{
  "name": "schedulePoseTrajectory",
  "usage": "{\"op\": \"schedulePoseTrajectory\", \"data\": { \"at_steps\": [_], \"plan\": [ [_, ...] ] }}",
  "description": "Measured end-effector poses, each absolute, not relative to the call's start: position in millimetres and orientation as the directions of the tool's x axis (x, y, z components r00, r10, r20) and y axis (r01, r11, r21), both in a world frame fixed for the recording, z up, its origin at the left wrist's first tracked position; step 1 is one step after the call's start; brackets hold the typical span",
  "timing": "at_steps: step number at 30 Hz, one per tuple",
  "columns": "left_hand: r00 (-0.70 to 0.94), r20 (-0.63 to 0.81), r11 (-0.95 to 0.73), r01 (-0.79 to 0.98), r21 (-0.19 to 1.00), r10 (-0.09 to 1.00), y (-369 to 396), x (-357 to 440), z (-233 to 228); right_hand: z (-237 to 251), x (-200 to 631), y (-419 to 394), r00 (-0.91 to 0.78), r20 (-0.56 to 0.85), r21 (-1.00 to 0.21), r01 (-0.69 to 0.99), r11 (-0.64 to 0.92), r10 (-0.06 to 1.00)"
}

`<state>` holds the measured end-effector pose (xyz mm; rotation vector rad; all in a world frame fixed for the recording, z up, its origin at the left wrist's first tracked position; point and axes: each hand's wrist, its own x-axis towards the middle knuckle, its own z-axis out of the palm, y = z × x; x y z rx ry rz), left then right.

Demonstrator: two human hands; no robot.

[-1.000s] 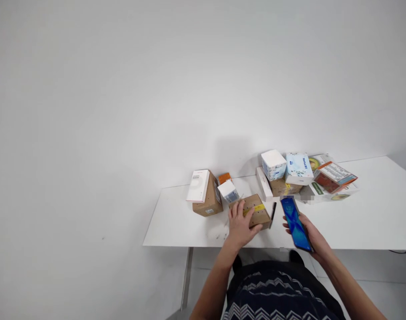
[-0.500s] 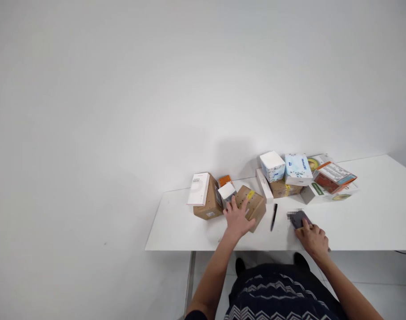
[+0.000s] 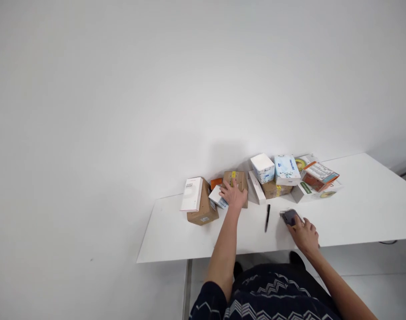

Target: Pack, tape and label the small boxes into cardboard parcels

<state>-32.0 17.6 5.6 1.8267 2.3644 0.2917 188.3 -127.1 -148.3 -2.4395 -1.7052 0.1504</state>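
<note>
My left hand (image 3: 234, 195) reaches to the back of the white table (image 3: 363, 218) and lies on a brown cardboard box with yellow tape (image 3: 238, 180) standing against the wall. A small white box (image 3: 217, 197) lies just left of that hand. My right hand (image 3: 304, 232) rests near the table's front edge on top of a phone (image 3: 289, 217), which lies flat on the tabletop. A black pen (image 3: 267, 217) lies between my two hands.
A brown box with a white box leaning on it (image 3: 196, 207) stands at the left. A pile of tissue boxes, cartons and printed packages (image 3: 289, 175) sits along the wall at the right. The table's front edge runs below my hands.
My left hand pushed the taped brown box away from the front, back to the wall. My right hand lowered the phone from the air onto the table and now rests on it.
</note>
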Motion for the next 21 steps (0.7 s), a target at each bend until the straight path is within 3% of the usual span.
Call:
{"op": "schedulePoseTrajectory", "data": {
  "at_steps": [5, 11, 15, 18, 21],
  "plan": [
    [-0.256, 0.031, 0.245, 0.947, 0.208, 0.966, 38, -32, 5, -133, 172, -101, 0.142, 0.115, -0.296, 0.95, -0.103, 0.983],
    [-0.073, 0.296, 0.008, 0.976, 0.217, 0.952, -5, -36, -4, -111, 136, -58, -0.101, 0.09, -0.313, 0.941, 0.125, 0.991],
    [0.142, 0.335, -0.228, 0.946, 0.232, 0.932, -72, -45, -32, -103, 112, -33, -0.122, -0.044, -0.263, 0.959, 0.107, 0.992],
    [0.165, 0.294, -0.251, 0.925, 0.286, 0.942, -120, -55, -60, -102, 103, -23, -0.125, -0.112, -0.237, 0.967, 0.096, 0.986],
    [0.116, 0.243, -0.197, 0.919, 0.342, 0.963, -152, -70, -79, -94, 101, -26, -0.134, -0.115, -0.304, 0.948, 0.094, 0.984]
  ]
}}
